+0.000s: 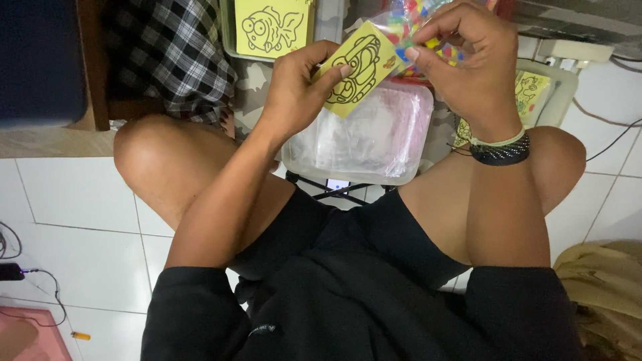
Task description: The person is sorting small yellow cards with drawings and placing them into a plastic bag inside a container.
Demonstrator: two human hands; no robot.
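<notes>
The left hand (294, 87) pinches a yellow picture card (358, 67) above the clear tub (374, 170); the right hand (468, 63) grips its plastic sleeve (408, 27) (seemingly holding coloured bits) — a hard tug could tear it and spill them.

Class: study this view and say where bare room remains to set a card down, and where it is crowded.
Free: the white tiled floor beside the left knee, bordered by a black cable and pink mat.

Crowded: ahead, the clear plastic tub of bags sits under the left hand and right hand, which hold a yellow picture card.
</notes>
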